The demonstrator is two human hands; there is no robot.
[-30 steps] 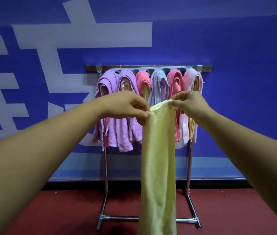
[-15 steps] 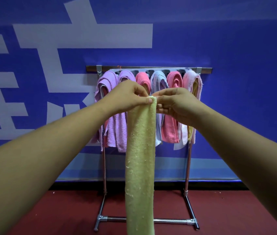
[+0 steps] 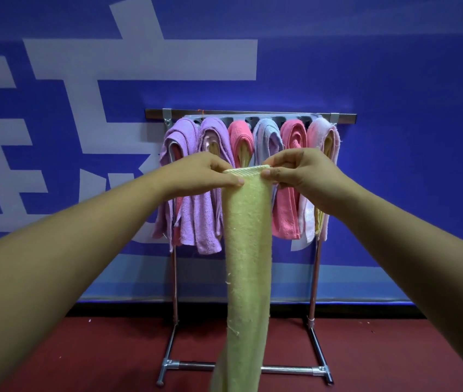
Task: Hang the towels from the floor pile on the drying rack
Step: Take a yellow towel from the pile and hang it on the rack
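Yellow towel [image 3: 248,250] hangs pinched at its top corners by left hand [image 3: 199,176] and right hand [image 3: 306,176] fingers.

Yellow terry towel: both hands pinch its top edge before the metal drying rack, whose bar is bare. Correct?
No: the head view shows purple and pink towels on the metal drying rack. The left hand and right hand pinch the yellow terry towel at its top edge.

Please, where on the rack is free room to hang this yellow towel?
Hardly any. Between its two brackets the rack is crowded: six hanging towels sit side by side. Bare are only the short bar ends outside the brackets. The left hand and right hand pinch the yellow towel.
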